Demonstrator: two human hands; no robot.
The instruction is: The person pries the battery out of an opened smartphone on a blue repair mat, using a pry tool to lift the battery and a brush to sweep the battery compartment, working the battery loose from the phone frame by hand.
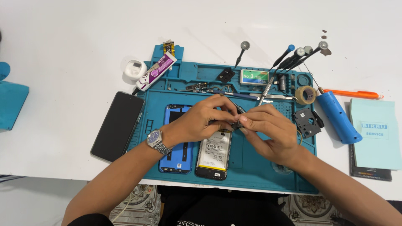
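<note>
Both my hands meet above the blue repair mat [251, 167]. My left hand [201, 119], with a silver wristwatch [157, 139], and my right hand [272, 132] pinch a small dark part [237, 124] between their fingertips. Below them lies an opened phone [213, 155] with its white battery showing. Next to it, to the left, lies a blue phone frame [178, 138], partly hidden by my left wrist.
A black phone screen [118, 125] lies left of the mat. Tweezers, screwdrivers [289, 56], a tape roll [305, 94], a black plastic cover [309, 121], a glue tube [157, 71], a blue cylinder tool [338, 117], an orange pen and a light blue booklet [376, 134] lie around.
</note>
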